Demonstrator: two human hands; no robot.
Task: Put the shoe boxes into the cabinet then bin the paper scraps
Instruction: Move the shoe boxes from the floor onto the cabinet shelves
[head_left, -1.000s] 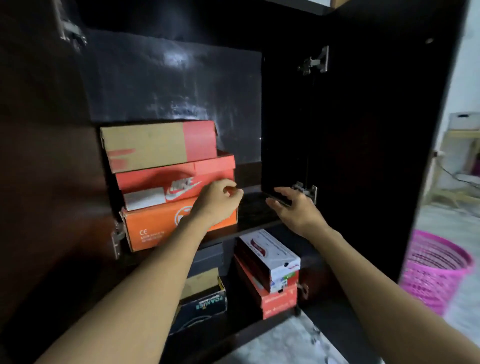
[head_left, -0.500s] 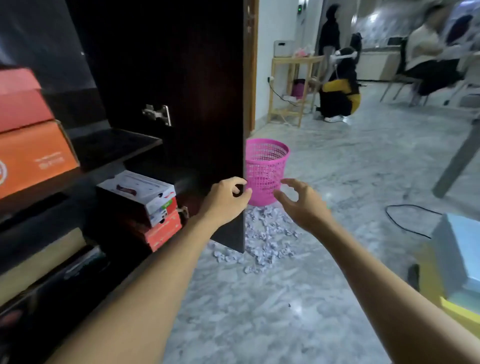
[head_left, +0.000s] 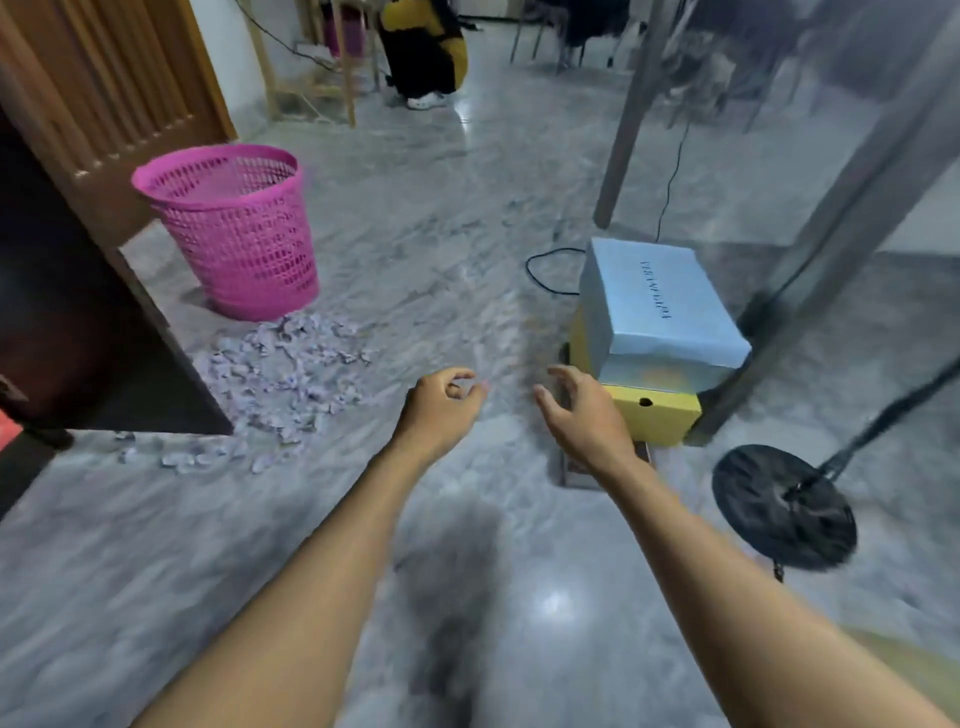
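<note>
My left hand (head_left: 441, 410) and right hand (head_left: 584, 415) hover empty with fingers loosely curled at frame centre, the blue shoe box (head_left: 657, 306) stacked on a yellow box (head_left: 652, 415) just right, paper scraps (head_left: 280, 374) and pink bin (head_left: 234, 228) upper left.

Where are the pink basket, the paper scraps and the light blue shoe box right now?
pink basket (head_left: 244, 244): head view, on its mesh front wall.
paper scraps (head_left: 280, 369): head view, middle of the pile on the floor.
light blue shoe box (head_left: 660, 301): head view, on its lid top.

Shared indoor workroom: marble floor (head_left: 467, 208), chairs (head_left: 571, 31), cabinet (head_left: 78, 312).
</note>
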